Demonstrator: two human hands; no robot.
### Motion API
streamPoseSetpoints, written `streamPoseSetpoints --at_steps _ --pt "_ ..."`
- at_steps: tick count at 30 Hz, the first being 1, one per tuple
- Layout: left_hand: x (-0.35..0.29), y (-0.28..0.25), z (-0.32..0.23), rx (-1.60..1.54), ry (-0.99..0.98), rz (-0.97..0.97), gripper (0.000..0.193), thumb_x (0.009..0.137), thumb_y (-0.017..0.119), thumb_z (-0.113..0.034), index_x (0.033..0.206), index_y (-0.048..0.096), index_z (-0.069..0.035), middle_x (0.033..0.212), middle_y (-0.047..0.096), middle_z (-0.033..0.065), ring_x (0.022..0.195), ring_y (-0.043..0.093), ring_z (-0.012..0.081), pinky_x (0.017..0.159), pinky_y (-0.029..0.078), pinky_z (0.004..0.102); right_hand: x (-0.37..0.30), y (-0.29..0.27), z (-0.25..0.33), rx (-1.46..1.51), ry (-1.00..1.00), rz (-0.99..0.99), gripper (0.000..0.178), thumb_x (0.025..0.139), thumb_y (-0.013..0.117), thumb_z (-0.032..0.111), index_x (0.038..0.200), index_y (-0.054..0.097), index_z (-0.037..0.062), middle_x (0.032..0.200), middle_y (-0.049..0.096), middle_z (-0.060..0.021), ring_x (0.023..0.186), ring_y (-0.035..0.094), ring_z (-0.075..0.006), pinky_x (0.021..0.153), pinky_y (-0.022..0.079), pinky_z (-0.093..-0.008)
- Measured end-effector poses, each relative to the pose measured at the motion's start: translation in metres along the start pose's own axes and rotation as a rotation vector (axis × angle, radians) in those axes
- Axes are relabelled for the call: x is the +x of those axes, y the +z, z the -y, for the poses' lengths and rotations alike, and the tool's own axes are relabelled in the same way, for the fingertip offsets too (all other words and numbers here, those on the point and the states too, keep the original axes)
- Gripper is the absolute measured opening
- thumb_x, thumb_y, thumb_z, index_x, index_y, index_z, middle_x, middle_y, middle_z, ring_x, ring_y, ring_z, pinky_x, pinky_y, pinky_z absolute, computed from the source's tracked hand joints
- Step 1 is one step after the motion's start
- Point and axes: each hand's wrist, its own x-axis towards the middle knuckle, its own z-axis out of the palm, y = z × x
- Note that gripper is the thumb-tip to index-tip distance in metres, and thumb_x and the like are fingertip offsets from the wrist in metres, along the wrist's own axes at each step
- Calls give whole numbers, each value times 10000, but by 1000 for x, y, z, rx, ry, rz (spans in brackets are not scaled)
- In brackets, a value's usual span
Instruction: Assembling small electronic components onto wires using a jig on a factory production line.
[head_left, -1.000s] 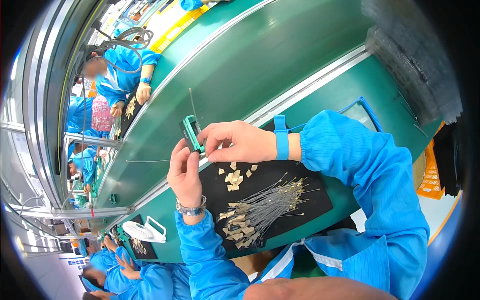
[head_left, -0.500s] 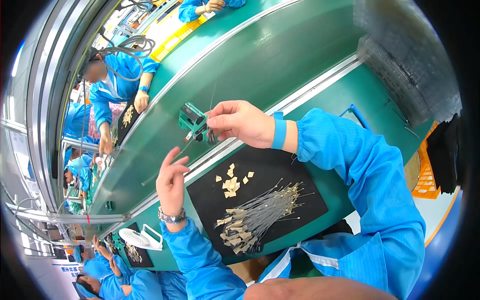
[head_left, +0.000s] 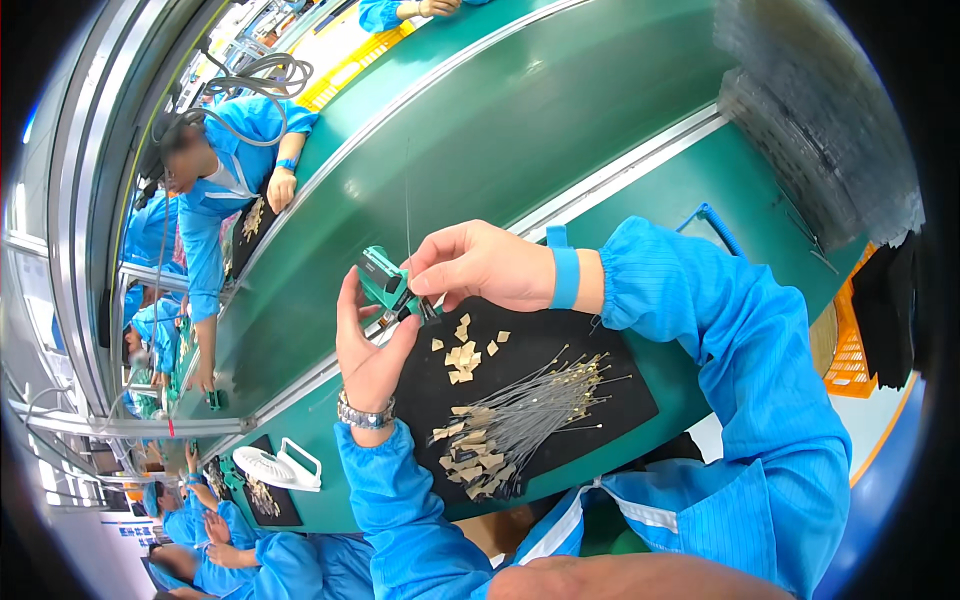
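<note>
A small green plastic device with black parts [head_left: 385, 280] is held above the conveyor's near rail. My left hand [head_left: 368, 360] is closed around its lower left, thumb on one side and fingers on the other. Fingers of my right hand [head_left: 470, 262] pinch at its right side. From there a thin dark wire [head_left: 408, 200] rises over the green belt. Whether the right fingertips also grip this wire, I cannot tell. Below, on a black mat [head_left: 625, 405], lies a bundle of thin grey cables [head_left: 535, 410] with tan tags, beside loose tan pieces [head_left: 460, 360].
A metal rail [head_left: 640, 160] edges the green conveyor belt [head_left: 560, 130]. A white fan-like item [head_left: 270, 467] stands at the left. At the right are a blue coiled cord [head_left: 720, 228], a grey plastic-covered block [head_left: 820, 130] and an orange crate [head_left: 848, 345]. Co-workers sit across and at lower left.
My left hand has moved up and right and closed on the green device, which only my right hand held before. The device has dropped slightly and tilted. A co-worker across leans with an arm lower.
</note>
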Motion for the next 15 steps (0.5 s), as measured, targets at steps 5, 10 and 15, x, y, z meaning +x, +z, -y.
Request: streamPoseSetpoints --at_steps 5,10,15 --pt "4 -22 26 18 109 192 645 811 617 -1 1422 410 -20 1361 527 122 1239 526 227 936 457 320 0 -6 24 -266 -21 46 198 866 700 180 978 673 19 862 654 -20 758 594 -93 670 482 -239" --pt "0 -40 20 -278 27 103 454 920 534 -111 1359 486 -4 1358 538 119 1234 531 239 965 423 325 -3 -7 39 -424 118 83 189 854 704 182 949 682 19 850 654 -13 754 592 -93 665 480 -241" --pt "-3 -16 -15 -52 202 277 517 782 710 -76 1272 558 -11 1255 595 139 1127 586 251 932 450 328 -4 -4 35 -542 198 173 165 844 707 176 929 694 36 829 655 -2 752 584 -83 651 463 -239"
